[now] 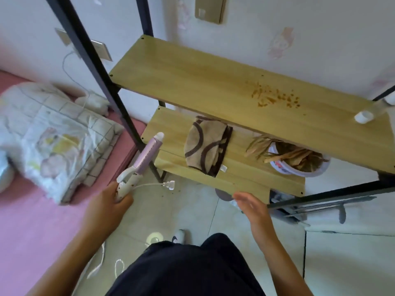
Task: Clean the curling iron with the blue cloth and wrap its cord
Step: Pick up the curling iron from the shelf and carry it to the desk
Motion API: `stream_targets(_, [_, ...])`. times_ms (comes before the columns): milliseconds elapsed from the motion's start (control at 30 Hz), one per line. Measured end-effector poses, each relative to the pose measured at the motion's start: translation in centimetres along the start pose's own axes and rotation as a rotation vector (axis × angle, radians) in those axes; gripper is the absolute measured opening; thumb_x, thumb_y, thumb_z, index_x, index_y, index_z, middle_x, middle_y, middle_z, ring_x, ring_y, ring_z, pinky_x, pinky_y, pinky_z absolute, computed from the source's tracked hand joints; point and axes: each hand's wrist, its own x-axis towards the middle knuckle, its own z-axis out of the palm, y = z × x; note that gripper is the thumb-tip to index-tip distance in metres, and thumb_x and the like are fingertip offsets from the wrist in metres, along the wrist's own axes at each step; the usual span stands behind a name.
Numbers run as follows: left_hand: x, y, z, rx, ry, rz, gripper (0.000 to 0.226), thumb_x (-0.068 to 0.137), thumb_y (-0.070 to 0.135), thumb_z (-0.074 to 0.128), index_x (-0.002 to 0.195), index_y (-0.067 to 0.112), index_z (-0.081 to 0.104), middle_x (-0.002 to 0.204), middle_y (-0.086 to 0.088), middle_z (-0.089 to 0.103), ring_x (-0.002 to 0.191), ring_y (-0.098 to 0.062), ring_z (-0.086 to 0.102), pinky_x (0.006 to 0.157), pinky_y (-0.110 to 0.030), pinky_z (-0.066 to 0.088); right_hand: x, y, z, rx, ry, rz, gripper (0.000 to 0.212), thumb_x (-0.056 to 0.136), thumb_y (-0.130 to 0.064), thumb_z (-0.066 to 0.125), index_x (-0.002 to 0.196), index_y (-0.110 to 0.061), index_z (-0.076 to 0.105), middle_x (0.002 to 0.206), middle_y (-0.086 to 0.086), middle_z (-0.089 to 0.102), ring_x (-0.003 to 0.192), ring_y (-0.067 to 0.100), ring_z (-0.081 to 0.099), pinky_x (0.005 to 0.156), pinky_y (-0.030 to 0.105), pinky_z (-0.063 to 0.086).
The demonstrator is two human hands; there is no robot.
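My left hand (115, 195) grips the white handle of the curling iron (147, 155), whose lilac barrel points up and away toward the lower shelf. Its white cord runs out to the right and ends in a plug (168, 185) hanging in the air. My right hand (250, 205) hovers with straight fingers, holding nothing, just before the front edge of the lower shelf (245, 182). A brown and beige patterned cloth (206, 145) lies on that shelf. No blue cloth is in view.
A black-framed wooden rack stands against the wall; its upper shelf (203, 82) carries brown crumbs (275, 97) and a small white cup (363, 116). A white tub of dry leaves (297, 161) sits at the lower shelf's right. A pink bed with bagged bedding (53, 137) lies left.
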Motion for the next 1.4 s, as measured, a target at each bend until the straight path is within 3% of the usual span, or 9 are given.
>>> stream_targets(133, [-2.4, -2.5, 1.6, -0.070, 0.012, -0.152, 0.015, 0.088, 0.014, 0.072, 0.080, 0.013, 0.060, 0.067, -0.010, 0.065, 0.063, -0.030, 0.062, 0.064, -0.045, 0.053, 0.2, 1.7, 1.4, -0.001, -0.145, 0.036, 0.026, 0.093, -0.032, 0.067, 0.117, -0.025, 0.075, 0.121, -0.008, 0.075, 0.121, 0.009, 0.066, 0.112, 0.045, 0.048])
stream_targets(333, [-10.1, -3.9, 4.2, -0.177, 0.125, -0.394, 0.020, 0.088, 0.012, 0.068, 0.075, 0.013, 0.053, 0.058, -0.005, 0.056, 0.053, -0.026, 0.049, 0.052, -0.036, 0.039, 1.7, 2.1, 2.3, -0.011, -0.370, -0.017, 0.034, 0.090, -0.031, 0.062, 0.121, -0.023, 0.072, 0.123, -0.003, 0.074, 0.121, 0.014, 0.066, 0.107, 0.039, 0.049])
stream_targets(533, [-17.5, -4.4, 6.0, -0.181, 0.254, -0.609, 0.024, 0.087, 0.013, 0.067, 0.071, 0.014, 0.049, 0.057, -0.003, 0.054, 0.053, -0.024, 0.047, 0.050, -0.034, 0.034, 1.9, 2.4, 4.2, -0.015, -0.599, -0.037, 0.037, 0.090, -0.024, 0.059, 0.125, -0.019, 0.070, 0.126, -0.002, 0.073, 0.122, 0.013, 0.066, 0.097, 0.019, 0.051])
stream_targets(667, [-21.5, -5.1, 6.0, -0.268, 0.346, -0.683, 0.018, 0.084, 0.017, 0.064, 0.073, 0.013, 0.051, 0.059, -0.008, 0.055, 0.054, -0.032, 0.051, 0.051, -0.038, 0.039, 1.2, 2.2, 6.4, -0.034, -0.743, -0.052, 0.040, 0.088, -0.023, 0.059, 0.126, -0.014, 0.068, 0.125, 0.002, 0.073, 0.122, 0.015, 0.065, 0.102, 0.029, 0.050])
stream_targets(800, [-25.7, -6.0, 5.5, -0.361, 0.477, -0.741, 0.014, 0.075, 0.034, 0.057, 0.071, 0.020, 0.052, 0.055, 0.001, 0.053, 0.051, -0.025, 0.051, 0.048, -0.039, 0.041, 0.0, 1.0, 9.2, -0.117, -0.883, -0.118, 0.033, 0.090, -0.029, 0.060, 0.120, -0.030, 0.073, 0.125, -0.001, 0.073, 0.123, 0.015, 0.065, 0.103, 0.034, 0.047])
stream_targets(933, [-29.8, -8.6, 5.4, -0.422, 0.583, -0.823, 0.011, 0.077, 0.036, 0.058, 0.076, 0.027, 0.053, 0.054, 0.002, 0.052, 0.051, -0.029, 0.053, 0.048, -0.046, 0.046, -2.2, 0.0, 13.5, -0.186, -1.005, -0.166, 0.035, 0.087, -0.043, 0.062, 0.119, -0.034, 0.073, 0.126, -0.003, 0.073, 0.122, 0.014, 0.065, 0.104, 0.035, 0.046])
stream_targets(1067, [-34.9, -11.3, 4.6, -0.483, 0.690, -0.896, 0.012, 0.082, 0.038, 0.058, 0.082, 0.027, 0.054, 0.053, 0.009, 0.050, 0.044, -0.010, 0.041, 0.046, -0.036, 0.037, -6.3, 0.2, 18.7, -0.214, -1.128, -0.184, 0.036, 0.090, -0.027, 0.060, 0.124, -0.028, 0.072, 0.127, -0.001, 0.073, 0.123, 0.016, 0.066, 0.103, 0.036, 0.048])
stream_targets(1200, [-40.1, -14.5, 3.0, -0.567, 0.781, -0.968, 0.014, 0.088, 0.022, 0.062, 0.079, 0.029, 0.054, 0.053, 0.008, 0.047, 0.045, -0.006, 0.038, 0.045, -0.034, 0.033, -11.7, 0.6, 24.7, -0.274, -1.261, -0.237, 0.041, 0.087, -0.025, 0.059, 0.126, -0.021, 0.070, 0.125, -0.001, 0.074, 0.119, 0.015, 0.067, 0.100, 0.032, 0.052])
stream_targets(1400, [-46.8, -19.9, 0.8, -0.609, 0.964, -1.081, 0.014, 0.087, 0.020, 0.064, 0.080, 0.029, 0.055, 0.056, 0.007, 0.050, 0.047, -0.008, 0.041, 0.049, -0.034, 0.035, -20.7, 2.0, 33.8, -0.271, -1.418, -0.338, 0.043, 0.082, -0.015, 0.058, 0.123, -0.006, 0.070, 0.117, 0.010, 0.075, 0.112, 0.025, 0.070, 0.095, 0.029, 0.056])
